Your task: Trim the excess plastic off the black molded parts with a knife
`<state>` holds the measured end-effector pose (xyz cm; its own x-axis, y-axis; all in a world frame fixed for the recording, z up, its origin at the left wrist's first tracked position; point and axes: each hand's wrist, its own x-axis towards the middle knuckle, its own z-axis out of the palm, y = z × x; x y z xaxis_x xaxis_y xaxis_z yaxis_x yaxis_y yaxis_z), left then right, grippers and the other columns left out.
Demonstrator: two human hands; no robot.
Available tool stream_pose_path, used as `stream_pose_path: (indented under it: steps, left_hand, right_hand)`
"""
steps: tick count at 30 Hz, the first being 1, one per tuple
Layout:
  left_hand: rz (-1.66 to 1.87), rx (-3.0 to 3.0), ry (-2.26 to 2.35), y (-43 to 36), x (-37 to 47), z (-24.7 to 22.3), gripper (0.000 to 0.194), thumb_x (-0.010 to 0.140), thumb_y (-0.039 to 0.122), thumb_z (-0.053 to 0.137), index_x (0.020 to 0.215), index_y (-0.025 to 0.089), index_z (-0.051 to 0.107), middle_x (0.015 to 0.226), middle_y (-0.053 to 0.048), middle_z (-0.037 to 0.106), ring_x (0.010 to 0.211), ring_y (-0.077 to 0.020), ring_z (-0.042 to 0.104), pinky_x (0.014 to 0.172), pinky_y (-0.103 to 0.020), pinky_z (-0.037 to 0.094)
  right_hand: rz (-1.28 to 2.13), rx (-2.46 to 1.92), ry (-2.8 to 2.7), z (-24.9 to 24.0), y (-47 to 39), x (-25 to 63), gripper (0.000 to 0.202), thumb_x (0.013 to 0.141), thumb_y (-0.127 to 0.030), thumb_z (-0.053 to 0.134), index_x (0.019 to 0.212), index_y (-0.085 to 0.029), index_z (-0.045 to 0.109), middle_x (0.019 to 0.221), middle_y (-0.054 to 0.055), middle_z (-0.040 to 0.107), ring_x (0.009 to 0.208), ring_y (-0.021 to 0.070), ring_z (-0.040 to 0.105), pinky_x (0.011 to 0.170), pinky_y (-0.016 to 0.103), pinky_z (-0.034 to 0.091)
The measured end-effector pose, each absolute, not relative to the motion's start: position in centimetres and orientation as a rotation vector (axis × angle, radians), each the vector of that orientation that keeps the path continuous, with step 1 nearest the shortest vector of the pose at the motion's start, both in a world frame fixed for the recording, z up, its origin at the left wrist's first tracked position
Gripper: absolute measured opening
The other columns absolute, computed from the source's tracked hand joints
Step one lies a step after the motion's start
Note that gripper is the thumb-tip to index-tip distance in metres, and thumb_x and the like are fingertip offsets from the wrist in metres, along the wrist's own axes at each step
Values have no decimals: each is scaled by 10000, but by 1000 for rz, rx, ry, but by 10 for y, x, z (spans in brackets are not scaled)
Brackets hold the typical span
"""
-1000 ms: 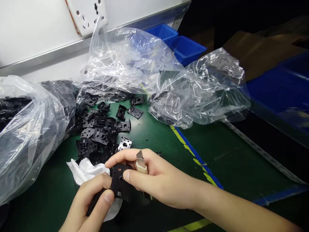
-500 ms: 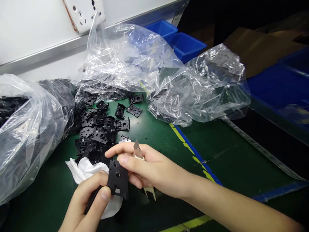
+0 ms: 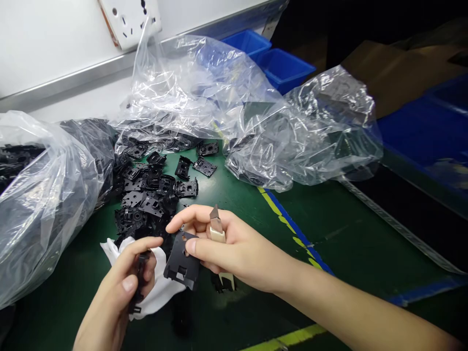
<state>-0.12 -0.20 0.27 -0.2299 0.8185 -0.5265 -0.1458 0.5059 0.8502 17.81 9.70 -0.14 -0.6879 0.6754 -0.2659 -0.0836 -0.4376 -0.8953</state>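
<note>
My right hand (image 3: 237, 253) pinches a flat black plastic plate (image 3: 179, 258) with holes between thumb and fingers. The same hand keeps a cutter knife (image 3: 217, 229) tucked among its fingers, blade pointing up and pale handle end showing below. My left hand (image 3: 109, 292) is curled around another black plastic part (image 3: 140, 278), its index finger stretched toward the plate but apart from it. Partly behind the left hand lies a white cloth (image 3: 161, 292). Beyond both hands is a pile of black plastic parts (image 3: 149, 200).
A clear bag (image 3: 51, 195) with black parts fills the left side. More clear plastic bags (image 3: 204, 87) spread across the back, before blue bins (image 3: 285, 70). A socket panel (image 3: 129, 22) is on the wall. Yellow and blue tape (image 3: 288, 222) marks the green table (image 3: 351, 234).
My left hand has let go of the plate and drawn back left, showing the part inside it. My right hand now holds the plate alone, tilted, with its thumb further over it.
</note>
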Motion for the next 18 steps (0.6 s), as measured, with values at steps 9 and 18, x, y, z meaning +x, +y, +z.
stream_pose_path:
  steps: [9, 18]
  left_hand:
    - [999, 732, 1646, -6, 10, 8, 368, 725, 418, 767, 1081, 360, 693, 1008, 42, 694, 893, -149, 624, 730, -138, 491]
    - [1040, 809, 1406, -10, 10, 11, 456, 743, 298, 783, 1182, 351, 671, 1242, 31, 666, 1189, -213, 588, 937, -157, 475]
  right_hand:
    - [2242, -872, -1512, 0, 98, 177, 74, 833, -129, 562, 783, -148, 614, 661, -42, 507, 565, 78, 422, 526, 200, 332]
    - [2371, -823, -1531, -10, 95, 175, 214, 795, -343, 684, 797, -155, 582, 721, -19, 525, 653, 118, 441, 604, 235, 352]
